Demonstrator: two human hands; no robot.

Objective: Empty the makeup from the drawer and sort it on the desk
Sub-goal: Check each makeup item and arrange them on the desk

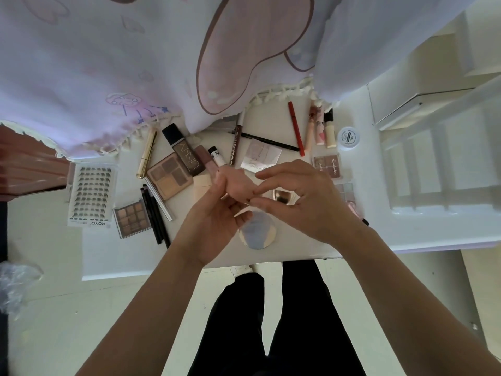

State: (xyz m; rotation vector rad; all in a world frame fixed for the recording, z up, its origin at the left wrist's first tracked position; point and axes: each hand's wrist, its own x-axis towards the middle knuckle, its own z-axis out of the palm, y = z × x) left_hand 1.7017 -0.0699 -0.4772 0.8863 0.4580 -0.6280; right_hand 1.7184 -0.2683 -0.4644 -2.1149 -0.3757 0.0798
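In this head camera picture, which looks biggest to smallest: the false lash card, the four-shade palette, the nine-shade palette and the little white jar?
1. false lash card
2. four-shade palette
3. nine-shade palette
4. white jar
The two palettes look fairly close in size, and the wide lens may skew that.

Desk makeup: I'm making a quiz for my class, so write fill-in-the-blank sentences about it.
The slim pencil left of the pink tubes is ___ in colour. The lash sheet lies at the desk's far ___ end. The small round jar has a ___ lid.
Missing words: red; left; white.
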